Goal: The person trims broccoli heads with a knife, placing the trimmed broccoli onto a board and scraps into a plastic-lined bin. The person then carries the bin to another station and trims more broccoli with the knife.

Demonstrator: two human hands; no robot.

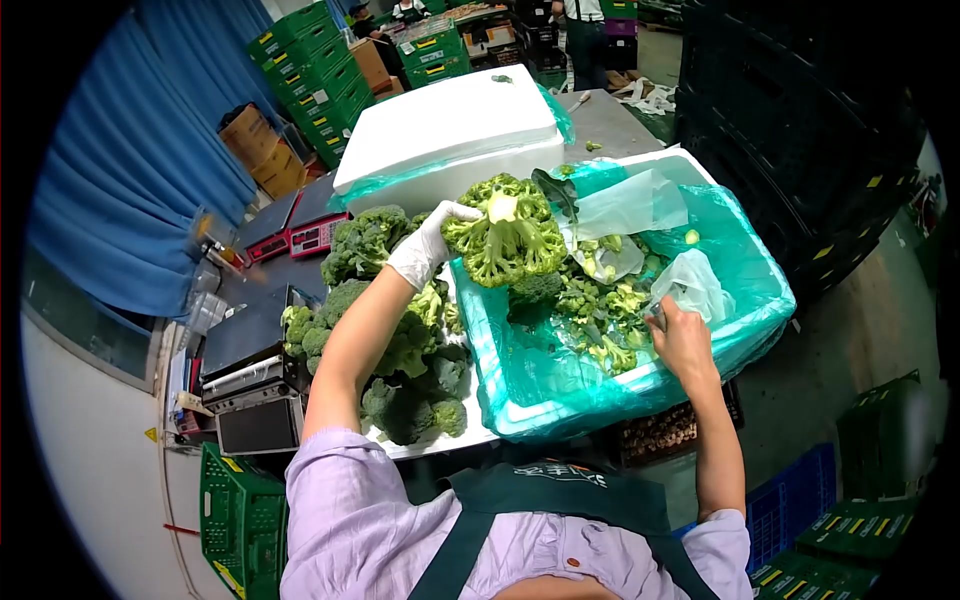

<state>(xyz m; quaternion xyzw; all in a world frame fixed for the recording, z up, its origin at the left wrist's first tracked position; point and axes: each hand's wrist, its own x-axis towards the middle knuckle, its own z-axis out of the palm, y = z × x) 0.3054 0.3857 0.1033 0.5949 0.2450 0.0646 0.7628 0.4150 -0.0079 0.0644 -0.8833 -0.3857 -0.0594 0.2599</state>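
Above the lined box (560,415), the left hand (428,245) clasps a broccoli head (507,238), the right hand (685,342) a small tool (657,317).

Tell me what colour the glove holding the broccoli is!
White: the glove on the left hand shows best in the head view.

The right hand (682,342) is covering most of a tool (656,316); the broccoli (508,232) is hiding part of the left hand (426,246). The top edge is cutting off a person (586,42).
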